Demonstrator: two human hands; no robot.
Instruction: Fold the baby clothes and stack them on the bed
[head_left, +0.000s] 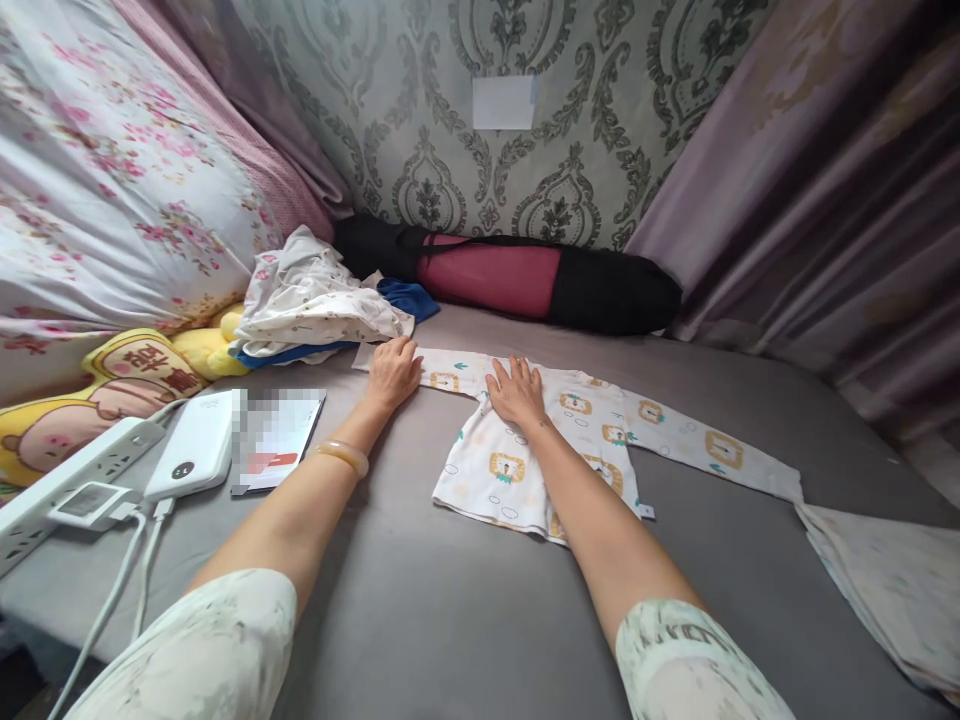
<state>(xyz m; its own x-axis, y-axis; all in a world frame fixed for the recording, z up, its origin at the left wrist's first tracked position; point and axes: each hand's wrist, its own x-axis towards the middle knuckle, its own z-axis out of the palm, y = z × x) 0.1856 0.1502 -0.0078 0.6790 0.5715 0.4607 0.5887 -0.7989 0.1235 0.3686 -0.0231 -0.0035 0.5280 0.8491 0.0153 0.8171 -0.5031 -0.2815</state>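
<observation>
Through the head camera I see the long-sleeved lion-print shirt (502, 465) spread on the gray sheet (405, 600). My right hand (517, 392) lies flat, fingers splayed, apparently anchoring it; my left hand (394, 372) curls over one sleeve (459, 372), probably straightening it, though I cannot tell whether it pinches.

On flat cloth sheet (390, 620), long-sleeved cloth shirt (506, 465), behind it long tubular fabric bag (495, 278), at left boxy plastic power bank (196, 440), at right flat-lying cloth (892, 580).
</observation>
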